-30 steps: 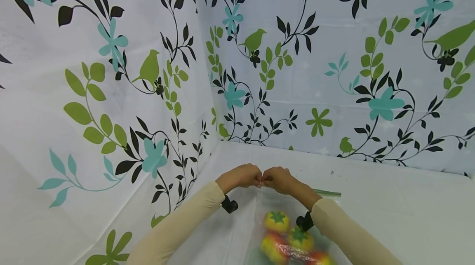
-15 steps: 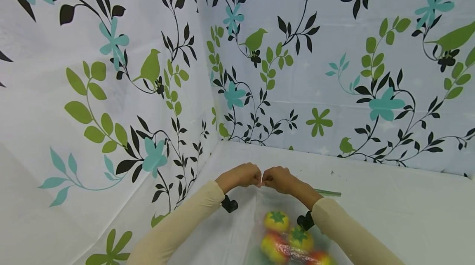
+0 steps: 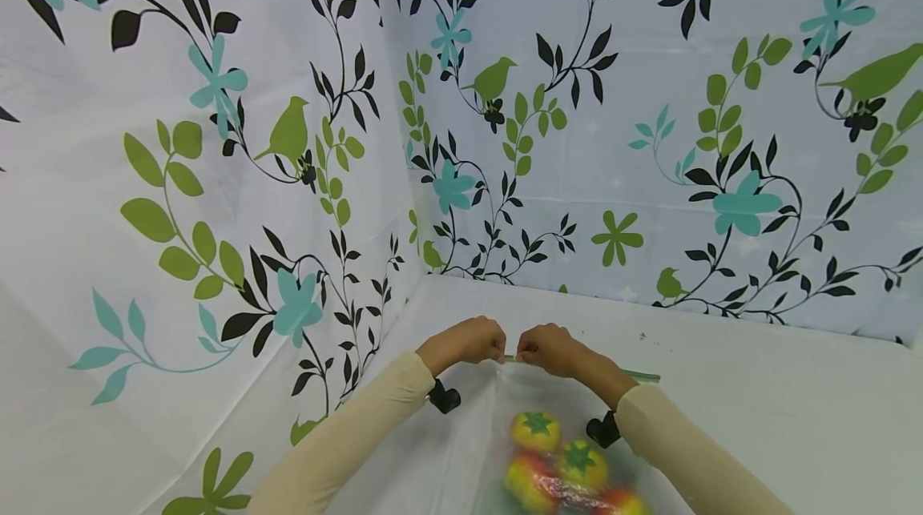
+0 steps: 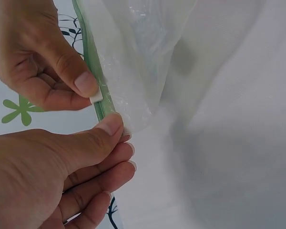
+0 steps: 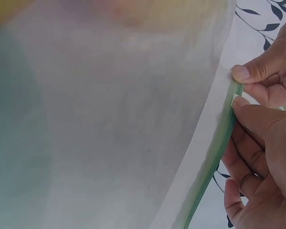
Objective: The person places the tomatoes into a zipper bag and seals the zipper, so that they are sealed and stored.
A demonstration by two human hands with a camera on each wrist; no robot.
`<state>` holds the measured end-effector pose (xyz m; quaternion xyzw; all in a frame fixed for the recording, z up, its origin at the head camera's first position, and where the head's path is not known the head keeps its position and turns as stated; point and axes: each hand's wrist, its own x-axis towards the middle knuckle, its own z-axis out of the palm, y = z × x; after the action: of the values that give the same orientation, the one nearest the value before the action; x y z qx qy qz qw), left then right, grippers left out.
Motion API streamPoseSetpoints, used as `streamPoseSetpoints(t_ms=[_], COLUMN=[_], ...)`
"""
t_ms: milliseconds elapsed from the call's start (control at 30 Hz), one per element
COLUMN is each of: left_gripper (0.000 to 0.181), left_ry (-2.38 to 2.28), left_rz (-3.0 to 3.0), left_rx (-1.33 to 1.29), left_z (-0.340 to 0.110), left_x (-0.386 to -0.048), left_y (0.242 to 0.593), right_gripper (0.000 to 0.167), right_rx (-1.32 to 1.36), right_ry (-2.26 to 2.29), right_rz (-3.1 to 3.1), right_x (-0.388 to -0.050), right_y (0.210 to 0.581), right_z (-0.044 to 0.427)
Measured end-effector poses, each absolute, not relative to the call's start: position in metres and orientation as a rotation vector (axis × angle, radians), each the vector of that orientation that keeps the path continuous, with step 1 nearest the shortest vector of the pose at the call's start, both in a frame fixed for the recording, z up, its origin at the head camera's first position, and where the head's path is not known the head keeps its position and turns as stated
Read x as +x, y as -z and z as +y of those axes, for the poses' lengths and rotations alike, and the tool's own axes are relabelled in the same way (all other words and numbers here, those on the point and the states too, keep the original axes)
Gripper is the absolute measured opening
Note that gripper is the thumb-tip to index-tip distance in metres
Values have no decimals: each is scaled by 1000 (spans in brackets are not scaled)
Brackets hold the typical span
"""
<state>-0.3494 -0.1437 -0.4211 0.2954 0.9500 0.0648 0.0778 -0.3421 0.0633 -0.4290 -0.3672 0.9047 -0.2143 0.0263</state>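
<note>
A clear zip bag (image 3: pixel 606 463) lies on the white table, with a green zip strip (image 3: pixel 642 376) along its far edge. Several yellow and red tomato-like pieces (image 3: pixel 537 431) with green star-shaped tops show through the plastic. My left hand (image 3: pixel 476 340) pinches the left end of the strip between thumb and fingers. Just to its right, my right hand (image 3: pixel 551 349) pinches a small white slider (image 4: pixel 97 97) on the strip. In the right wrist view the slider sits under my right thumb (image 5: pixel 248 109), close to the left thumb (image 5: pixel 245 72). The bag's near end is out of view.
The white tabletop (image 3: pixel 764 403) extends to the right of the bag. A patterned cloth (image 3: pixel 620 98) with leaves, birds and flowers hangs behind the table and along its left side. Black camera mounts (image 3: pixel 445 397) sit at both wrists.
My right hand has moved a little to the right, away from the left hand, and a short piece of green strip now shows between them. The left hand stays nearly in place.
</note>
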Motion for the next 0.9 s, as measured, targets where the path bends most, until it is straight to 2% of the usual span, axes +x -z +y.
streamPoseSetpoints(t_ms=[900], left_gripper=[16], left_ry=[-271], left_rz=[2840], left_rx=[929], left_z=[-147], left_x=[-352], left_y=[427], right_gripper=[9], right_rx=[-1168], right_ry=[772], right_rz=[2734], right_x=[-343], right_y=[436], right_z=[123])
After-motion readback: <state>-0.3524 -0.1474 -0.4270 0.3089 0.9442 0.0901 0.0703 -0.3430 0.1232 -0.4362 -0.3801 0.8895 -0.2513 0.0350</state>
